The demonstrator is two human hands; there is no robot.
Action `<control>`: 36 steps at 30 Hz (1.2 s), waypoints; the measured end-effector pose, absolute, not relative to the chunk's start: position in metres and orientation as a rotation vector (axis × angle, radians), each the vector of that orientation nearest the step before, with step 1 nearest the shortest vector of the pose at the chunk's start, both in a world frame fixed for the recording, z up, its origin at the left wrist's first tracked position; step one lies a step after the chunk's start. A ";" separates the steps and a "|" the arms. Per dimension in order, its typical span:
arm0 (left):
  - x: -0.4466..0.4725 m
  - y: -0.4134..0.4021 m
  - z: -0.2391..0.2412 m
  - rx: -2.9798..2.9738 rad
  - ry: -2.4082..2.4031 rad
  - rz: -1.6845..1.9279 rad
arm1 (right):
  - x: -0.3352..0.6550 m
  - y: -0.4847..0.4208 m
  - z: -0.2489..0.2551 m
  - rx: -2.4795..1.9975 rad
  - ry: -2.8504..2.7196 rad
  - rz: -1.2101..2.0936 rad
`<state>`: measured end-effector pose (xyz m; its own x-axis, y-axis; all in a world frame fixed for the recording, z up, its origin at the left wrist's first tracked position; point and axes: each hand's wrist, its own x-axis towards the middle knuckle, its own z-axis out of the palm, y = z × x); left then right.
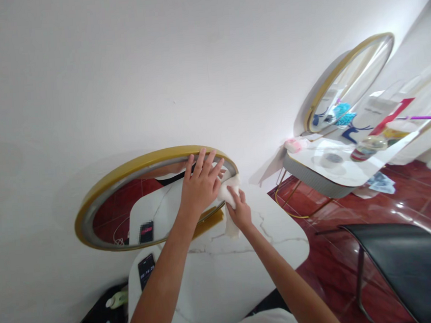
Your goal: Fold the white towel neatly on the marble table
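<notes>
My left hand [200, 184] lies flat with fingers spread on the glass of a round gold-framed mirror [102, 184] that hangs on the white wall. Just right of it, my right hand [239, 211] is closed on a white cloth [228, 189], pressing it against the mirror's lower right rim. Part of the cloth hangs down below the hand. Both arms reach over a white marble-patterned table [223, 274] that stands beneath the mirror.
A black phone [146, 269] lies at the table's left edge. A second mirror [346, 81] and a white table [334, 173] with jars and small items stand at the right. A black seat [403, 261] is on the red tile floor. Cables and a black bag [101, 319] sit at lower left.
</notes>
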<state>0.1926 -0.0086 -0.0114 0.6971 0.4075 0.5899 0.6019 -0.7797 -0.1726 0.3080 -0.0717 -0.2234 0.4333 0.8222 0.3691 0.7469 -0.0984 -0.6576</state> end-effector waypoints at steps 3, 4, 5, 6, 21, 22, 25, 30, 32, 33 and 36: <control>0.193 -0.008 -0.011 -2.551 -0.795 -0.761 | 0.311 -0.084 -0.240 -1.874 -1.467 0.232; 0.193 -0.008 -0.011 -2.552 -0.794 -0.760 | 0.312 -0.088 -0.244 -1.867 -1.478 0.265; 0.193 -0.008 -0.011 -2.553 -0.790 -0.761 | 0.314 -0.092 -0.245 -1.850 -1.462 0.287; 0.193 -0.007 -0.011 -2.552 -0.784 -0.763 | 0.317 -0.094 -0.244 -1.821 -1.419 0.297; 0.194 -0.006 -0.014 -2.527 -0.768 -0.844 | 0.373 -0.049 -0.053 -1.301 -1.477 0.173; 0.194 -0.006 -0.014 -2.530 -0.771 -0.856 | 0.375 -0.046 -0.050 -1.315 -1.515 0.161; 0.193 -0.006 -0.014 -2.544 -0.784 -0.874 | 0.380 -0.036 -0.050 -1.420 -1.564 0.131; 0.194 -0.005 -0.015 -2.541 -0.780 -0.868 | 0.382 -0.036 -0.054 -1.497 -1.565 0.112; 0.194 -0.005 -0.015 -2.540 -0.776 -0.871 | 0.380 -0.038 -0.058 -1.467 -1.562 0.120; 0.194 -0.005 -0.015 -2.542 -0.777 -0.871 | 0.379 -0.039 -0.062 -1.458 -1.547 0.128; 0.195 -0.005 -0.015 -2.548 -0.784 -0.865 | 0.382 -0.036 -0.079 -1.476 -1.461 0.162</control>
